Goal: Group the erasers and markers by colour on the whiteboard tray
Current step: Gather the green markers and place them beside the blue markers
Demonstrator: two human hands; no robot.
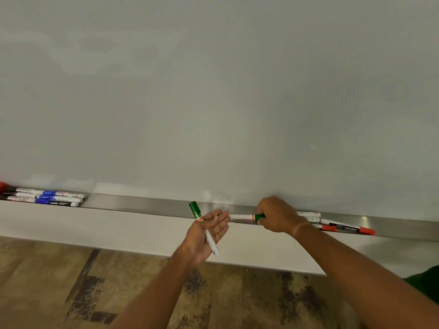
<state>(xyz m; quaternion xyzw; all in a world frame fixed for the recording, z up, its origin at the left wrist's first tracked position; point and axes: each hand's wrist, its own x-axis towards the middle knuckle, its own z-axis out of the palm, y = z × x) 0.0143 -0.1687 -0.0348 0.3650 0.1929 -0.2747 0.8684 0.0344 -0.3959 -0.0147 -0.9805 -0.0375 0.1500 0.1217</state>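
Observation:
A metal whiteboard tray (147, 206) runs across the view. My left hand (209, 233) is palm up below the tray with a green-capped marker (204, 229) lying across it, cap pointing up. My right hand (276, 216) grips the green cap end of a second green marker (241, 217) that lies along the tray, its white barrel pointing towards my left fingertips. Right of that hand lie red markers (346, 228) and white barrels (308, 214). At the far left is a cluster of blue markers (48, 197).
The whiteboard (213, 91) fills the upper view. A red object (2, 185) shows at the far left edge of the tray. Below the tray is a white ledge (95, 229), then a patterned wooden floor (71, 293).

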